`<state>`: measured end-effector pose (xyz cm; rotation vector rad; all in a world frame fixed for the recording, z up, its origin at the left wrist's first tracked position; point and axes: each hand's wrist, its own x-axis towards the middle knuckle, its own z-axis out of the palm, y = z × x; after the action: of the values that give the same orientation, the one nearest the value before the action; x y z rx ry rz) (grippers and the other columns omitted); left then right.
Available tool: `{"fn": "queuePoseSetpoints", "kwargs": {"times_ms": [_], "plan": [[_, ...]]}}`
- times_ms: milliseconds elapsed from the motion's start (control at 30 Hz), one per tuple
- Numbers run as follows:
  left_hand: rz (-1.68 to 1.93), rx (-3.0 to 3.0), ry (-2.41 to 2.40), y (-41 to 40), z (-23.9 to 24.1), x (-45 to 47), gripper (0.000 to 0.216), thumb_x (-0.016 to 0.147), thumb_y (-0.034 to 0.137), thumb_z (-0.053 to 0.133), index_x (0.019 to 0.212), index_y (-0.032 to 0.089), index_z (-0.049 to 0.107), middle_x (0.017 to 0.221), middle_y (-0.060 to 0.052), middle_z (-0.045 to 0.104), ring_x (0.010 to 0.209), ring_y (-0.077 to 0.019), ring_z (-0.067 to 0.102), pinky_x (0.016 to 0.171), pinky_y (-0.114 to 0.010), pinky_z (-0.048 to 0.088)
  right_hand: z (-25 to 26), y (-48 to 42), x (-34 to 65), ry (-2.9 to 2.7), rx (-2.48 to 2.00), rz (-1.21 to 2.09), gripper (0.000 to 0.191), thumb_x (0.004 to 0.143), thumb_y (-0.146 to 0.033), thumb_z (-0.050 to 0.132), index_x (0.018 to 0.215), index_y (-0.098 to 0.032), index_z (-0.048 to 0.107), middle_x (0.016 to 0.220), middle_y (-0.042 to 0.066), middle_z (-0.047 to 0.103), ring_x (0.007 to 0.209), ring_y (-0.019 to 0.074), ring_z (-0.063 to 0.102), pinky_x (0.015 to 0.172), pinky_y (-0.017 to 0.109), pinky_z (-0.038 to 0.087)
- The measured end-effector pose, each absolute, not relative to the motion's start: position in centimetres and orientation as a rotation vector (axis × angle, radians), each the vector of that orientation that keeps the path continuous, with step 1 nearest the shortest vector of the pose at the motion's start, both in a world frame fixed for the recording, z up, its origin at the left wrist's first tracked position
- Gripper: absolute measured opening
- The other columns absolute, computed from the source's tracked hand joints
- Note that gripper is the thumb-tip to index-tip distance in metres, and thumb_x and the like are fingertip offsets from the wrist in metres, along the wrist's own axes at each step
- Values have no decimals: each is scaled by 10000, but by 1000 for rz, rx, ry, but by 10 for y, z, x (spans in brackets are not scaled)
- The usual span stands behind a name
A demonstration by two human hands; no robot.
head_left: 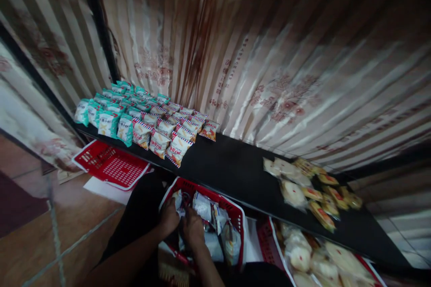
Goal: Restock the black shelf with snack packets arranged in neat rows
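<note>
Both my hands are inside a red plastic basket (243,224) between my knees, among several small snack packets (202,206). On its left side, my left hand (169,216) is closed around a small snack packet (178,198). Close beside it, my right hand (193,226) reaches down among the packets; its fingers are dark and blurred, so its grip is unclear. On the black shelf (232,161) ahead stand rows of teal snack packets (108,124) and white-and-red snack packets (179,145).
An empty-looking red basket (117,166) lies at the left below the shelf. Another basket (274,242) at the right holds round, pale wrapped foods (301,258). Yellow packets (321,215) and white wrapped rounds (292,193) lie on the shelf's right part. A striped curtain (269,67) hangs behind.
</note>
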<state>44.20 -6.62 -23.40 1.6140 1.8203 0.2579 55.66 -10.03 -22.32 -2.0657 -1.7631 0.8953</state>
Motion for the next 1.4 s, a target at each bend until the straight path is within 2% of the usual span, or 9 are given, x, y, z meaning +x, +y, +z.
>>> {"fn": "queuePoseSetpoints", "kwargs": {"times_ms": [100,367,567,733,833,933,1133,1267,1400], "plan": [[205,1694,1813,-70,-233,440,621,683,-45,426,1298,42,458,1345,-176,495,1263,-235,438,1071,-309,296,-226,-104,557,-1747,-2038,945,450,755,-159,460,1176,-99,605,1197,166,619,1150,288,551,1028,378,337],[175,1825,1821,-79,-226,440,610,722,-36,344,1309,79,464,1259,-159,561,1169,-246,504,1032,-355,328,-226,-100,557,-1554,-1975,994,366,805,-227,400,1043,-141,665,1071,141,690,1055,242,623,912,338,443],[341,1834,1811,-82,-213,435,649,711,-49,319,1322,126,452,1296,-93,542,1220,-191,454,1052,-297,326,-220,-98,567,-1362,-1873,1046,478,825,-522,394,1005,-162,651,1036,122,700,1004,246,636,919,352,450],[622,1959,1585,-88,-196,421,621,732,-19,310,1312,133,471,1261,-101,558,1187,-197,474,1051,-343,359,-192,-95,569,-760,-1595,1442,593,705,-723,489,949,-201,630,965,86,683,955,234,639,790,352,519],[727,2115,1381,-89,-185,411,590,776,14,299,1321,169,463,1255,-98,560,1177,-205,480,1039,-395,383,-170,-94,570,-364,-1428,1621,607,674,-711,557,1002,-201,589,820,50,662,805,206,670,707,352,541],[717,2305,1167,-88,-172,402,559,804,41,313,1319,190,468,1247,-92,573,1197,-214,472,1059,-426,364,-152,-95,572,-197,-1255,1716,567,675,-640,628,1018,-193,572,826,39,669,672,163,660,696,357,547],[539,2441,917,-85,-149,393,468,874,122,377,1313,245,485,1310,-56,552,1260,-211,441,1095,-387,320,-134,-107,579,-291,-1270,1569,350,579,-347,797,851,-196,636,874,18,692,823,174,646,668,278,539],[707,2532,980,-79,-139,397,416,890,140,385,1261,251,536,1325,-68,534,1298,-221,393,1091,-421,320,-123,-114,584,-309,-1212,1512,367,541,-340,791,851,-212,643,789,14,703,823,221,661,620,291,530],[973,2477,1171,-79,-127,414,430,872,102,348,1227,220,560,1369,-96,461,1317,-232,340,1079,-441,337,-114,-116,588,-291,-1186,1419,395,564,-328,766,927,-251,629,839,-2,713,813,210,667,611,277,516]]}}
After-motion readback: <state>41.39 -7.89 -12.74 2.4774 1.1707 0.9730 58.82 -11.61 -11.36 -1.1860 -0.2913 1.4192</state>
